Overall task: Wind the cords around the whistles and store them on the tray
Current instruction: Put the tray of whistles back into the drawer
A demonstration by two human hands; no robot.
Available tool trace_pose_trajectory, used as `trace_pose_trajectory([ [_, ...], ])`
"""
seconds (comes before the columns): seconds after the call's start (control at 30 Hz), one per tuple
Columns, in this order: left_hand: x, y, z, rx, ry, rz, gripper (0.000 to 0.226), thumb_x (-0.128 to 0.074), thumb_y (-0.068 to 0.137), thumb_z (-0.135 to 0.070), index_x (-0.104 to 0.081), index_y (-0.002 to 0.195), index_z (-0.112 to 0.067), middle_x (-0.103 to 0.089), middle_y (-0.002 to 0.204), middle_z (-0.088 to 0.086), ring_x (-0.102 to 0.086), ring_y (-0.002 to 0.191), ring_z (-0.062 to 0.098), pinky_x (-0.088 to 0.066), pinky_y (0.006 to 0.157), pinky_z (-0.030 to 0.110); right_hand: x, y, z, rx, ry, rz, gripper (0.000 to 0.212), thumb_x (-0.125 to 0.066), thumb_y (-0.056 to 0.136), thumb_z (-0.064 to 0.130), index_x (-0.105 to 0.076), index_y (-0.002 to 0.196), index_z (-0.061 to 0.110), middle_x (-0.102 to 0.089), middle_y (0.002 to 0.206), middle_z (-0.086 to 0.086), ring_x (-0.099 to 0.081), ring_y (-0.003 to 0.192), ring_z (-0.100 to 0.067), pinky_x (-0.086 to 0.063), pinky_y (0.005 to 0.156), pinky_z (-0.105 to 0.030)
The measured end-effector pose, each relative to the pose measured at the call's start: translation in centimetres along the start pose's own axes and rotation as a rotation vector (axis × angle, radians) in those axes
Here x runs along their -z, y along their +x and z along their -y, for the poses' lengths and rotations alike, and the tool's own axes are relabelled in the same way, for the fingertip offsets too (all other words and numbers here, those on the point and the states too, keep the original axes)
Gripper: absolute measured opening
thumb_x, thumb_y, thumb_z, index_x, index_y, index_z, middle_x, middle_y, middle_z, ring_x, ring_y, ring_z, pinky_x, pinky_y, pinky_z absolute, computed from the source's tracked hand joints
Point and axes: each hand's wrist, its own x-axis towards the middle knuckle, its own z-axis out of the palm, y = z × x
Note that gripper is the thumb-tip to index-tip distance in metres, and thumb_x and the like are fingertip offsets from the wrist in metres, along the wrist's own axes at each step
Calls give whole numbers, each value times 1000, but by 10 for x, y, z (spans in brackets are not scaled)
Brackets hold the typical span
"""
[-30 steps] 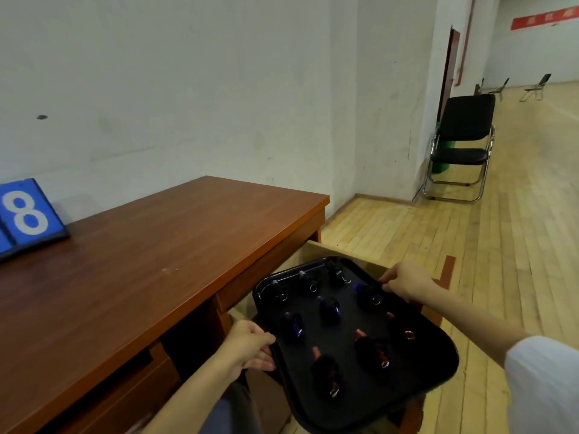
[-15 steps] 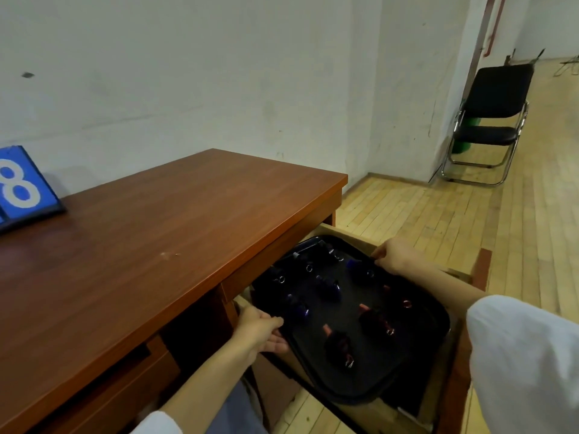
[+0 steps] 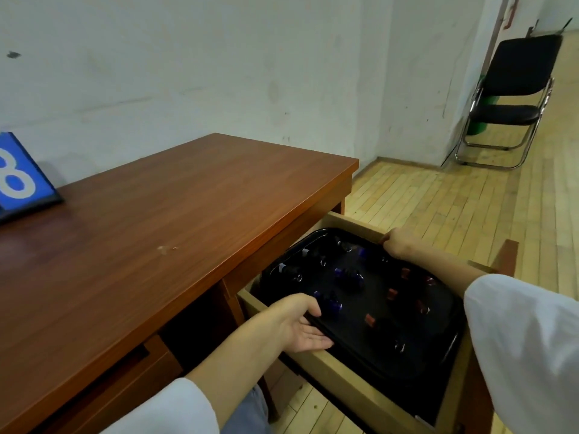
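Whistles (image 3: 347,275) on a black tray (image 3: 407,364), down inside an open drawer (image 3: 338,368) below the front edge of the surface (image 3: 156,245).

Head view. Red-brown wood-grain surface, running back to a pale scuffed wall (image 3: 219,73). Blue sign (image 3: 18,180) with a white 8 at the far left edge, partly cut off. Light plank floor (image 3: 438,198) to the right. Black folding chair (image 3: 513,98) with a chrome frame well apart, in the far corner.

Small dark bundles spread apart over the tray, cords (image 3: 354,280) wound round the bodies. Purple-blue bits showing on the left half, red bits on the right half, small metal rings glinting here and there.

Left hand (image 3: 294,324) grips the tray's near-left rim, thumb over the top, fingers beneath. Right hand (image 3: 396,244) curls over the far rim, just beside the drawer's far wall.

Hard to count the bundles: dark against dark, and blurred. Cannot tell whether the tray touches the drawer bottom. Right edge of the tray hidden behind a white sleeve (image 3: 526,355).
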Motion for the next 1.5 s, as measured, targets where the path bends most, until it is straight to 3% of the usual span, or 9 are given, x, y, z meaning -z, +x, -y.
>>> trace_pose_trajectory([
  [0.27,-16,15,-13,68,-78,0,99,-48,69,18,-7,150,-21,-5,155,21,-16,140,44,-28,107,59,-17,4,-6,6,-76,36,22,-40,90,9,-51,72,5,-56,84,-13,-54,76,-26,-41,62,-28],
  [0.37,-25,23,-8,112,-87,-39,113,-51,57,20,-4,150,-25,-1,155,20,-11,140,45,-22,107,64,-25,10,-11,-5,-76,68,20,-39,90,10,-49,73,6,-55,85,-13,-54,76,-27,-40,61,-29],
  [0.5,-35,36,4,128,-78,-119,90,-43,74,20,-6,149,-13,-4,155,20,-9,140,45,-16,111,61,-36,19,-15,-23,-82,98,16,-37,91,13,-51,91,4,-52,92,-13,-51,82,-28,-39,69,-30],
  [0.87,-50,49,22,140,-28,-177,68,-39,85,15,-10,145,3,-3,154,26,-5,140,47,-7,113,59,-51,29,-29,-18,12,222,22,-36,90,5,-52,76,3,-55,78,-11,-48,60,-18,-33,48,-27],
  [1.03,-52,72,25,189,135,-218,55,-45,82,6,-34,136,4,-34,142,26,-35,130,44,-24,111,55,-53,27,-29,-15,-16,221,32,-37,91,4,-45,61,8,-48,64,-5,-45,57,-18,-32,47,-26],
  [1.13,-42,89,6,-109,267,-394,54,-52,83,1,-37,135,-5,-42,134,19,-49,118,33,-44,98,41,-51,28,-26,29,-76,141,16,-41,87,5,-57,85,3,-56,81,-9,-56,76,-26,-44,62,-30],
  [1.23,-18,98,-33,-510,759,-410,44,-56,86,-1,-45,126,-17,-36,136,9,-50,103,20,-48,76,26,-50,39,-11,132,-56,50,25,-48,84,8,-59,107,7,-60,100,-9,-59,93,-29,-49,75,-34],
  [1.33,7,116,-61,-666,1137,-447,23,-60,88,-17,-51,109,-15,-40,130,7,-49,100,18,-44,82,28,-52,54,13,211,-37,117,28,-56,84,15,-61,111,10,-64,109,-9,-60,98,-26,-52,85,-39],
  [1.5,15,152,-63,-503,1311,-437,74,-68,78,-44,-34,134,-9,-27,144,17,-35,130,35,-39,102,44,-80,78,37,305,-89,134,43,-67,80,21,-56,120,12,-60,118,-10,-56,108,-26,-49,91,-37],
])
